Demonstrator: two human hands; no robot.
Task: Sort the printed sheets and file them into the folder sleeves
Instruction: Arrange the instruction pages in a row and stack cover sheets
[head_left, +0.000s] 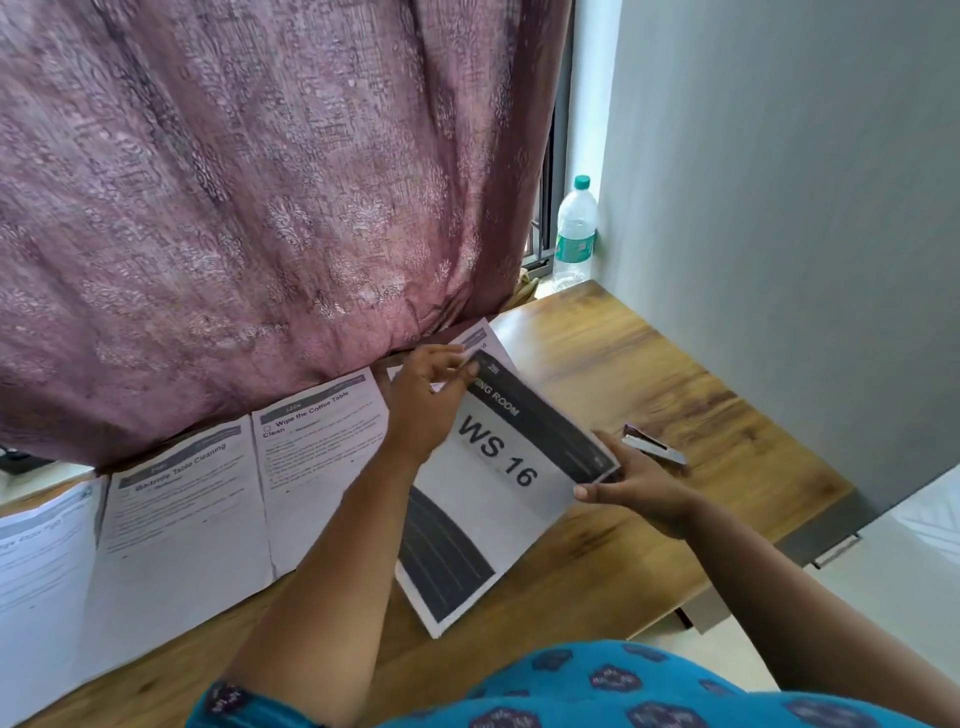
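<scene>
A printed sheet marked "WS 16" (496, 488) with dark bands lies tilted over the wooden table (623, 374). My left hand (428, 400) pinches its far top corner between thumb and fingers. My right hand (636, 486) holds its right edge. Another sheet (480, 332) peeks out behind the top corner. To the left, printed sheets lie side by side: "Wipe the Coffee Table" (317, 467), "Bedside Table Cleaning" (182, 530) and one more (41, 561) at the far left. No folder is in view.
A stapler (653, 444) lies on the table just behind my right hand. A water bottle (574, 234) stands on the sill at the back. A mauve curtain (249, 208) hangs onto the table's far edge. A grey wall (779, 234) borders the right.
</scene>
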